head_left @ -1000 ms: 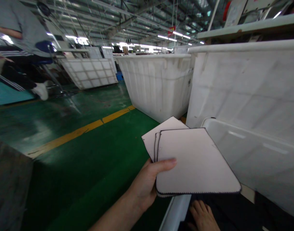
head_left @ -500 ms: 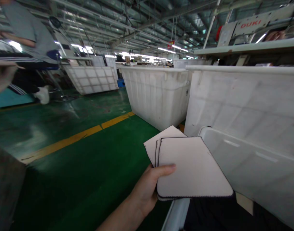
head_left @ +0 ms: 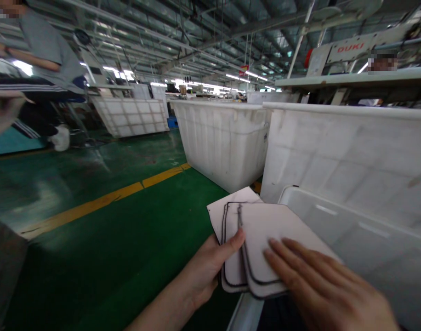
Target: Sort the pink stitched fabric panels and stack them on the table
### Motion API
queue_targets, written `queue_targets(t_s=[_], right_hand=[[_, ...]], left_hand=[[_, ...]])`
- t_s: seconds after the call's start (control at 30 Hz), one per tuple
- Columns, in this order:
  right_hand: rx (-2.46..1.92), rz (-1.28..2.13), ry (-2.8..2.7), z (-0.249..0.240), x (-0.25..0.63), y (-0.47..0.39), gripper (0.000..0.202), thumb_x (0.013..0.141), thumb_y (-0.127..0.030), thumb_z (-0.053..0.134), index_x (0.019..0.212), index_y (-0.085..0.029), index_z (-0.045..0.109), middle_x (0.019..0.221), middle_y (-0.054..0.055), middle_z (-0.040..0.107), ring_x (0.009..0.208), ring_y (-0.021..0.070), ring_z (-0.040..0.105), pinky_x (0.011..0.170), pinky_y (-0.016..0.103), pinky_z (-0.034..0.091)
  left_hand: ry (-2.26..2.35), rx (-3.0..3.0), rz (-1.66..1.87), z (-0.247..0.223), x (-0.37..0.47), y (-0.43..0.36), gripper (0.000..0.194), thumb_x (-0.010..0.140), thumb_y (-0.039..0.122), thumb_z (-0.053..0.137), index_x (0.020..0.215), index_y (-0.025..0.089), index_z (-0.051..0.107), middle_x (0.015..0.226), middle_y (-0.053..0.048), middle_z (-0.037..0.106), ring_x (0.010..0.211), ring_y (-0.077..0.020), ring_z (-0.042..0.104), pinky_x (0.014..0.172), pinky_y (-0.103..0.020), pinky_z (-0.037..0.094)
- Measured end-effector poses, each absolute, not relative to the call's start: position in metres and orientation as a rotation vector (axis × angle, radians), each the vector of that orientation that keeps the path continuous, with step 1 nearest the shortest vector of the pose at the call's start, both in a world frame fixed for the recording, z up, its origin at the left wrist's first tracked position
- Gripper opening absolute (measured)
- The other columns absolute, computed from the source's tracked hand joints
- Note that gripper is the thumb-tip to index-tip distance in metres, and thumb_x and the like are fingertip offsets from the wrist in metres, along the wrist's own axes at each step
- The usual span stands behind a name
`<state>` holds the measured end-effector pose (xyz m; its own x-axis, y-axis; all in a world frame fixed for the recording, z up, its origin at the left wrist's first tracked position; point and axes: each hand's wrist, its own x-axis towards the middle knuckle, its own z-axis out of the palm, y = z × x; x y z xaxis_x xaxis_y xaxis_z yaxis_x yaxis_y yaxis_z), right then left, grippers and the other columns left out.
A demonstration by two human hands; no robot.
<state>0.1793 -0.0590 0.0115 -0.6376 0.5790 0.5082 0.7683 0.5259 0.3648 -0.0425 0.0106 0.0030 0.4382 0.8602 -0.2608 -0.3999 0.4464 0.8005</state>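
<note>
Several pale pink flat pieces with dark stitched edges are fanned out in front of me, low and right of centre. My left hand grips their left side, its thumb on top and the other fingers hidden beneath. On the top piece lies my right hand, slightly blurred, its fingers stretched out and flat against the surface. Below the pieces is a white bin rim with dark material partly seen beside it.
Large white bins stand ahead and to the right. A yellow line crosses the green floor. A seated person is at the left. A sewing machine rests on a table at the upper right.
My right hand has come into view from the lower right onto the top piece. That piece has shifted right against those below, and the fan is wider.
</note>
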Motion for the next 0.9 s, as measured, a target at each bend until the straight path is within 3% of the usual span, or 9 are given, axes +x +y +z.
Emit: queue_targets(t_s=[0.07,0.23,0.3,0.4,0.5,0.57,0.67,0.8,0.9], right_hand=[[-0.929,-0.920,-2.545,0.016,0.153,-0.045,0.049,0.084,-0.020,0.039,0.133,-0.012,0.038,0.135,0.007,0.039,0.119,0.0255,0.044,0.082,0.036,0.054],[-1.217,0.086,-2.124,0.017,0.157,-0.021,0.056,0.087,-0.051,0.045,0.135,-0.026,0.032,0.139,0.001,0.036,0.127,0.0193,0.034,0.102,0.042,0.037],[-1.353,0.567,-1.605,0.017,0.165,-0.014,0.067,0.080,-0.051,0.058,0.136,-0.027,0.029,0.139,0.005,0.037,0.123,0.0208,0.040,0.100,0.041,0.039],[-1.178,1.088,-1.268,0.013,0.164,-0.009,0.060,0.072,-0.046,0.069,0.121,-0.018,0.047,0.117,0.010,0.058,0.100,0.0199,0.058,0.085,0.030,0.051],[-1.065,0.942,-1.360,0.000,0.156,-0.009,0.045,0.064,-0.039,0.075,0.098,-0.016,0.058,0.095,0.007,0.067,0.086,0.0193,0.062,0.077,0.024,0.053],[-1.055,0.814,-1.396,-0.010,0.153,-0.009,0.054,0.060,-0.041,0.076,0.104,-0.015,0.055,0.099,0.008,0.065,0.089,0.0215,0.061,0.078,0.026,0.052],[-1.045,0.739,-1.363,-0.020,0.153,-0.006,0.066,0.061,-0.047,0.072,0.114,-0.014,0.049,0.101,0.010,0.064,0.090,0.0239,0.062,0.075,0.029,0.053],[-1.221,0.617,-1.281,-0.011,0.151,-0.008,0.047,0.062,-0.048,0.071,0.092,-0.015,0.056,0.082,0.008,0.066,0.073,0.0216,0.063,0.065,0.027,0.054],[-1.331,0.511,-1.193,-0.003,0.147,-0.014,0.049,0.062,-0.050,0.071,0.092,-0.015,0.056,0.078,0.007,0.066,0.067,0.0203,0.061,0.058,0.026,0.053]], left_hand=[[0.665,0.771,0.883,0.003,-0.042,0.011,0.036,0.074,0.027,0.070,0.106,0.015,0.061,0.102,-0.010,0.067,0.089,-0.0193,0.063,0.083,-0.029,0.048],[0.720,0.894,0.925,0.011,-0.050,0.012,0.036,0.070,0.017,0.070,0.105,0.014,0.061,0.099,-0.008,0.067,0.093,-0.0242,0.062,0.081,-0.031,0.049],[0.700,1.115,0.986,0.024,-0.056,0.012,0.040,0.071,0.018,0.071,0.109,0.016,0.059,0.107,-0.007,0.065,0.102,-0.0232,0.058,0.087,-0.030,0.047],[0.640,1.505,0.971,0.043,-0.065,0.015,0.055,0.072,0.019,0.071,0.122,0.021,0.049,0.117,-0.005,0.058,0.111,-0.0197,0.051,0.096,-0.028,0.040],[0.583,1.627,0.866,0.044,-0.069,0.021,0.086,0.068,0.017,0.074,0.135,0.029,0.022,0.124,-0.004,0.049,0.113,-0.0193,0.049,0.098,-0.031,0.039],[0.629,1.620,0.893,0.034,-0.066,0.024,0.094,0.065,0.018,0.077,0.134,0.030,0.015,0.124,-0.004,0.045,0.111,-0.0192,0.049,0.097,-0.031,0.040],[0.686,1.594,0.993,0.016,-0.057,0.026,0.087,0.064,0.021,0.078,0.128,0.028,0.019,0.118,-0.004,0.047,0.109,-0.0184,0.050,0.094,-0.030,0.041],[0.683,1.451,1.101,0.015,-0.045,0.022,0.077,0.066,0.020,0.077,0.125,0.023,0.028,0.119,-0.005,0.050,0.108,-0.0181,0.052,0.093,-0.029,0.043],[0.645,1.388,1.066,0.024,-0.041,0.019,0.055,0.070,0.019,0.075,0.117,0.018,0.046,0.118,-0.005,0.057,0.109,-0.0188,0.053,0.094,-0.028,0.044]])
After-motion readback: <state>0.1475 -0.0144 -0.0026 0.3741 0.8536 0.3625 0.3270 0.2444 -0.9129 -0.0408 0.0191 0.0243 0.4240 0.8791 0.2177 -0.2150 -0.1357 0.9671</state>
